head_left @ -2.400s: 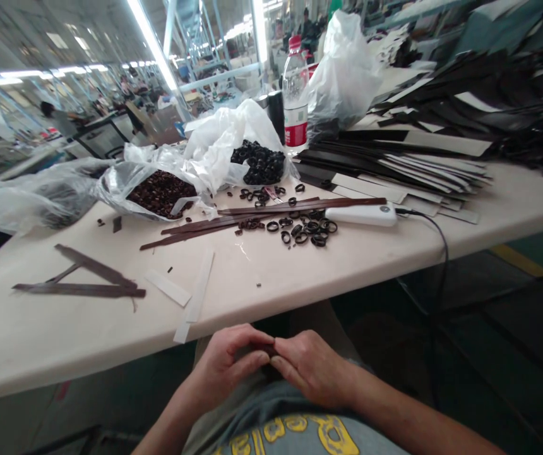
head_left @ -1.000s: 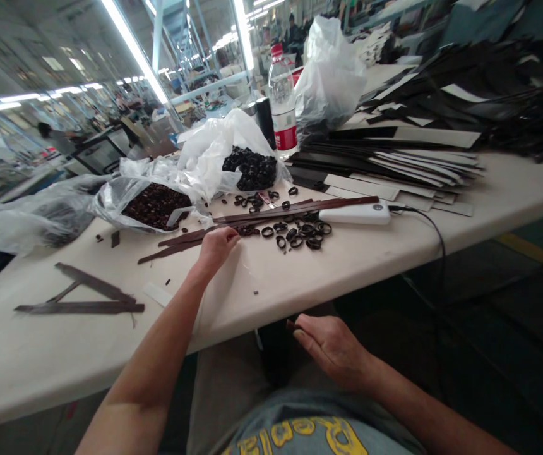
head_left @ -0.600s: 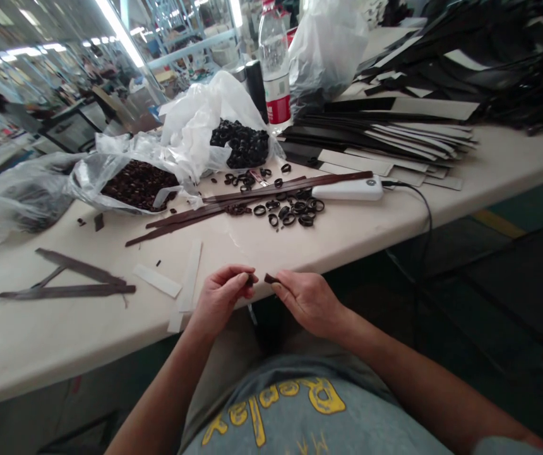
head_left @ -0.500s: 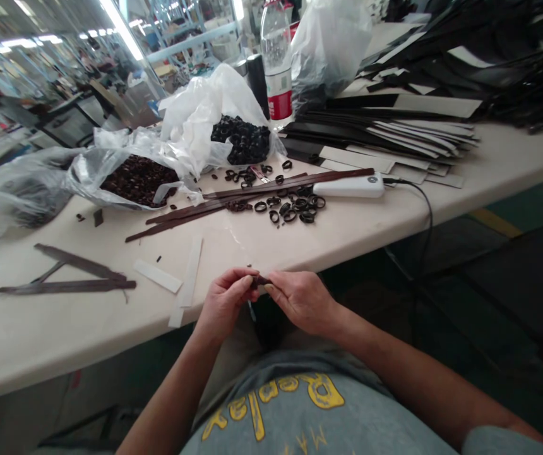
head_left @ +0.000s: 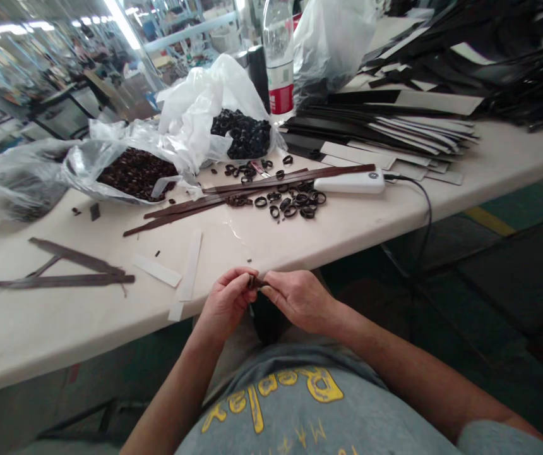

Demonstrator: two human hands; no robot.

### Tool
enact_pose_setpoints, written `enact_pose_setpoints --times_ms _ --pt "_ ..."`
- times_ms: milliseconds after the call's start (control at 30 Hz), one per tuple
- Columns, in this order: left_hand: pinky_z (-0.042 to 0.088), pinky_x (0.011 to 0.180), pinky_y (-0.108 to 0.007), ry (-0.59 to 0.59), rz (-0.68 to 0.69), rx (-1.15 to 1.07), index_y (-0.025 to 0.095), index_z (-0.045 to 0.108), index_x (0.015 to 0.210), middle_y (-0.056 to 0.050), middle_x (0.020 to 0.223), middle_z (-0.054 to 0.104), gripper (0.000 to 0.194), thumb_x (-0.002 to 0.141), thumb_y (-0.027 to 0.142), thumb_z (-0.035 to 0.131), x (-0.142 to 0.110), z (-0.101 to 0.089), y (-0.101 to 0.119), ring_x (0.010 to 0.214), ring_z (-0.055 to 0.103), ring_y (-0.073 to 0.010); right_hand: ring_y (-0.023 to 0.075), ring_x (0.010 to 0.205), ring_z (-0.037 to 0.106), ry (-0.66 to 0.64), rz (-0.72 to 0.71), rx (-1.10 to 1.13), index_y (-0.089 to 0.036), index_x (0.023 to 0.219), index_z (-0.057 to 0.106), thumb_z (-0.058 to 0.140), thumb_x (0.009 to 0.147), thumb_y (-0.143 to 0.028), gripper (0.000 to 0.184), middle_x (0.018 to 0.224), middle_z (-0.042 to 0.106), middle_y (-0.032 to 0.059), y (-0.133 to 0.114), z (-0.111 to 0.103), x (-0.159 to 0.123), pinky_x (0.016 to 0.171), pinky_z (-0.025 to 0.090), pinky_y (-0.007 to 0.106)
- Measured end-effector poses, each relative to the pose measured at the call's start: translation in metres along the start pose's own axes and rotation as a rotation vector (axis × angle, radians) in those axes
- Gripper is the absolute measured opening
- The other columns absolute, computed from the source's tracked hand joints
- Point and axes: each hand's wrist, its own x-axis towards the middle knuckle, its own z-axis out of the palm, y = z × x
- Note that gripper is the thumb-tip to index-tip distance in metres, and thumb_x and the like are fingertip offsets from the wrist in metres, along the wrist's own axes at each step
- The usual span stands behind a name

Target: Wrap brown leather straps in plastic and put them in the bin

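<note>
My left hand pinches a small dark brown loop at the table's front edge. Opposite it, my right hand is closed on a narrow brown strap, whose tip meets the loop between my fingertips. Whether the tip is through the loop I cannot tell; most of the strap is hidden by my right hand. Beyond my hands lie several small brown loops, black loops and long brown strips on the table.
Plastic bags of brown pieces and black pieces stand behind, beside a bottle. A white corded device lies right of centre. Black and white strips are stacked at right. Grey-brown strips and white strips lie left.
My left hand reached to the small brown loops on the table, then came back with one to my right hand. The loop and strap tip, apart before, are now together. The view has tilted down.
</note>
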Motion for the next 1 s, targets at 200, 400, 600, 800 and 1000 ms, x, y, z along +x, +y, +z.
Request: enact_pose_setpoints --times_ms 200,400,600,800,1000 --pt "0.044 0.048 -0.011 -0.014 -0.052 0.055 0.015 0.076 0.078 0.001 0.061 0.065 0.024 0.065 0.031 0.087 -0.001 -0.002 0.002 0.048 0.054 -0.0038 0.0145 0.058 0.053 0.046 -0.061 -0.115 -0.017 0.079 0.056 0.039 0.104 -0.030 0.032 0.069 0.064 0.0033 0.000 0.001 -0.005 0.056 0.026 0.029" --pt "0.040 0.044 -0.012 0.022 0.016 0.067 0.016 0.077 0.080 0.001 0.059 0.065 0.027 0.064 0.034 0.088 -0.001 -0.001 -0.005 0.045 0.050 -0.0031 0.0139 0.058 0.053 0.018 0.008 -0.074 -0.018 0.080 0.056 0.045 0.101 -0.027 0.026 0.068 0.064 0.0020 -0.002 -0.001 -0.005 0.056 0.026 0.028" --pt "0.045 0.051 -0.014 -0.011 0.016 0.058 0.019 0.080 0.086 -0.001 0.066 0.071 0.035 0.056 0.032 0.093 -0.005 -0.006 -0.006 0.050 0.054 -0.0045 0.0135 0.060 0.054 -0.058 0.067 -0.012 -0.017 0.081 0.057 0.048 0.101 -0.025 0.023 0.071 0.065 0.0016 -0.003 -0.004 -0.002 0.058 0.028 0.026" --pt "0.048 0.057 -0.017 -0.076 0.092 0.228 0.022 0.081 0.085 -0.001 0.071 0.071 0.028 0.059 0.028 0.091 -0.004 -0.019 -0.007 0.058 0.058 -0.0081 0.0133 0.058 0.052 -0.169 0.083 -0.100 -0.017 0.079 0.058 0.050 0.101 -0.028 0.026 0.068 0.064 0.0014 -0.009 -0.009 -0.002 0.057 0.024 0.028" --pt "0.049 0.061 -0.018 -0.179 0.218 0.528 0.022 0.081 0.085 -0.001 0.073 0.069 0.020 0.066 0.019 0.086 -0.007 -0.017 0.007 0.066 0.060 -0.0108 0.0141 0.058 0.054 -0.228 0.103 -0.152 -0.016 0.080 0.059 0.049 0.102 -0.029 0.027 0.070 0.067 0.0031 -0.012 -0.011 -0.009 0.057 0.023 0.029"
